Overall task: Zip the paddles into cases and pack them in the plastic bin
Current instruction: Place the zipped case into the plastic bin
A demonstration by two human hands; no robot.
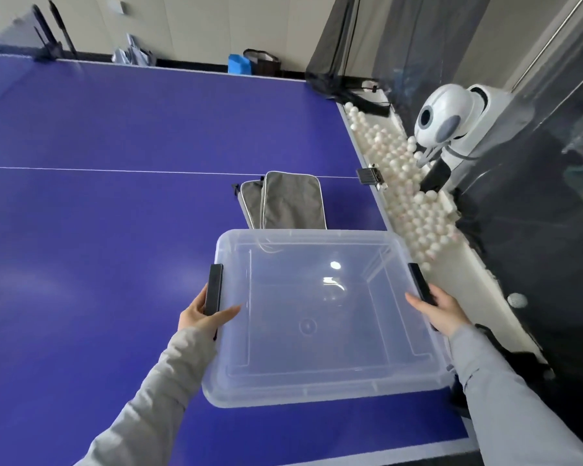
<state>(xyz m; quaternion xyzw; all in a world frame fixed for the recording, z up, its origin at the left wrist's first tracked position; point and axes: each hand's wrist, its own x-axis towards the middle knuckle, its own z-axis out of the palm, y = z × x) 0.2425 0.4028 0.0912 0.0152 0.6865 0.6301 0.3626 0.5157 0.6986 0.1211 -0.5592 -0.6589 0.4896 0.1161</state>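
1. Grey sleeves (155, 398) reach forward from the bottom edge.
2. The left hand (201, 314) clasps the clear plastic bin (317, 388) at its black left latch (213, 289), thumb lying on the lid.
3. The right hand (443, 312) grasps the right latch (419, 280) likewise.
4. The lidded bin rests on the blue ping-pong table (98, 230).
5. Two grey zipped paddle cases (290, 205) lie overlapping just beyond it.

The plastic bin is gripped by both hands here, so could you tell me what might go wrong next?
1. The lid is on the plastic bin, while the two grey paddle cases lie outside, beyond it; it may need reopening.
2. The left hand and right hand sit at the black latches; fingers could get pinched.
3. The bin sits near the table's edge beside the white balls; a shove could send it off.
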